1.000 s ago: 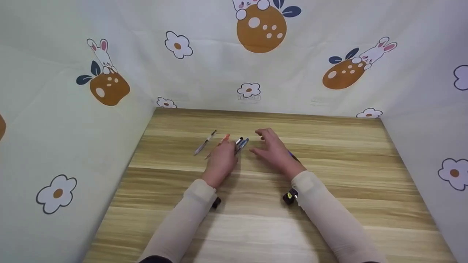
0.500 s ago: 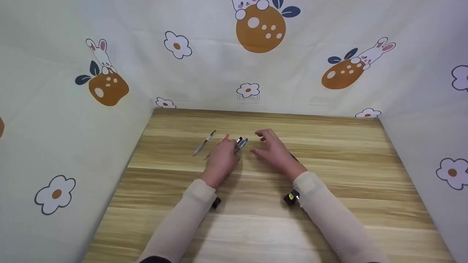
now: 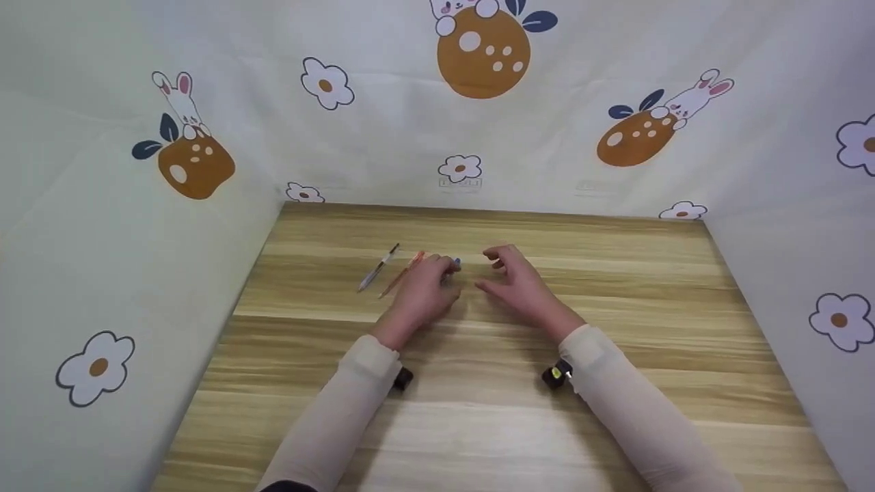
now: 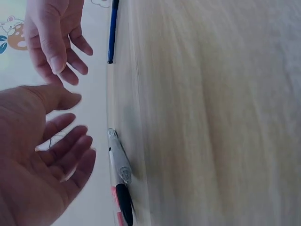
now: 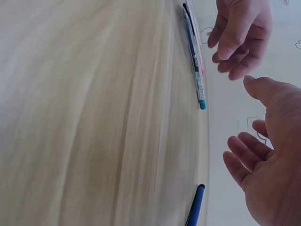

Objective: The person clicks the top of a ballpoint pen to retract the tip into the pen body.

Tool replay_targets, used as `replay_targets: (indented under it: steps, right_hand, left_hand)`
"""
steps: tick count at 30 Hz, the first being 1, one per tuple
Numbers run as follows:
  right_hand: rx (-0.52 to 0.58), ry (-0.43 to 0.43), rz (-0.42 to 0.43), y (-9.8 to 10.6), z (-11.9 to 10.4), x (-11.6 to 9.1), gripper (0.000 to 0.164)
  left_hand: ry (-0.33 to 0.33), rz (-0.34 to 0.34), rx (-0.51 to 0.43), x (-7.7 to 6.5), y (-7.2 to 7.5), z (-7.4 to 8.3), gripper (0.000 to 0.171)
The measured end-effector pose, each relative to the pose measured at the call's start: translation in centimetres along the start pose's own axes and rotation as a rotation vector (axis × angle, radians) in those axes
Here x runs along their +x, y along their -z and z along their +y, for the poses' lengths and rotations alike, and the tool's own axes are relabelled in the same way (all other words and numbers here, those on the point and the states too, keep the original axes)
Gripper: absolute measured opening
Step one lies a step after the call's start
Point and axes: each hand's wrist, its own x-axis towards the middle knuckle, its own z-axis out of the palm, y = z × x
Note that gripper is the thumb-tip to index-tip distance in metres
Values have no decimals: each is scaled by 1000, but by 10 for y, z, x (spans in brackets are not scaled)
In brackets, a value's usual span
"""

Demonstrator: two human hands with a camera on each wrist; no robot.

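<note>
My left hand (image 3: 427, 290) hovers over a small row of pens, fingers loosely bent and nothing in its grasp. An orange pen (image 3: 403, 273) lies partly under it, and a slim grey-and-white pen (image 3: 378, 268) lies to its left. Beyond its fingers shows the blue end of another pen (image 3: 457, 261); the left hand hides most of that one. In the left wrist view a whitish pen (image 4: 120, 157) and a black grip (image 4: 124, 202) lie below the palm. My right hand (image 3: 519, 283), empty with thumb and fingers spread, faces the left. A blue pen (image 5: 196, 207) lies beneath the right hand.
The wood-grain tabletop (image 3: 472, 403) is enclosed by pale cloth walls (image 3: 383, 137) printed with rabbits, oranges and flowers. Each wrist carries a small black camera, such as the right one (image 3: 557, 374).
My left hand has shifted slightly right and now covers most of the pens that showed beside its fingers. The right hand has drifted a little right, hiding the blue pen from the head view.
</note>
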Motion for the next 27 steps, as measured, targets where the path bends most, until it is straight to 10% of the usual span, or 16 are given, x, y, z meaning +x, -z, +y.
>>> replay_targets:
  steps: [13,27]
  right_hand:
    - [-31,19,15,11,6,-16,56]
    - [-118,44,75,31,16,-34,52]
  left_hand:
    - [-101,-117,-223,1,-4,1,63]
    - [-108,-188,-228,4,-8,2,69]
